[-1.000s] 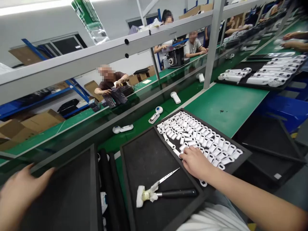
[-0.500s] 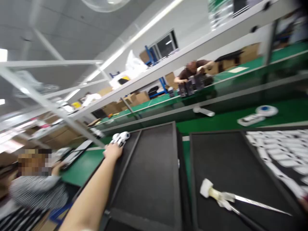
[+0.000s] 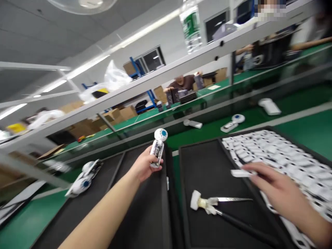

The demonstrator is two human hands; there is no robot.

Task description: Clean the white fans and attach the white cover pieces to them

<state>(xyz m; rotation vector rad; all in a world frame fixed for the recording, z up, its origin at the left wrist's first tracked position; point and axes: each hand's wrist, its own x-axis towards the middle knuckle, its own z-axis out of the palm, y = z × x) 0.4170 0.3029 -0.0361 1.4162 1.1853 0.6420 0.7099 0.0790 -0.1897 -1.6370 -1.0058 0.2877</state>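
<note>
White plastic is what you have in both hands, and it looks light, stiff and smooth, so I would expect it to slip sooner than bend. Your left hand (image 3: 144,166) is closed around the lower body of the white handheld unit (image 3: 158,148) and holds it upright, its round head with the blue dot standing clear above your fingers. That body looks like the safest place to grip. The head and the printed face are probably better left untouched, since a hard shell of this kind would likely scuff or crack if it were dropped. The unit sits above the gap between the left black tray (image 3: 150,211) and the middle black tray (image 3: 207,162). Your right hand (image 3: 277,190) pinches a small white part (image 3: 240,173) by one end between thumb and fingertips, over the middle tray's right side. It seems thin and very light, so a light grip at its edges should be enough. The part and the unit are well apart, each in its own hand. Just beside your right hand lies the spread of loose white parts (image 3: 267,148), and the tape-wrapped metal tool (image 3: 201,202) rests on the middle tray below it. Two more units (image 3: 83,178) lie at the far left.
</note>
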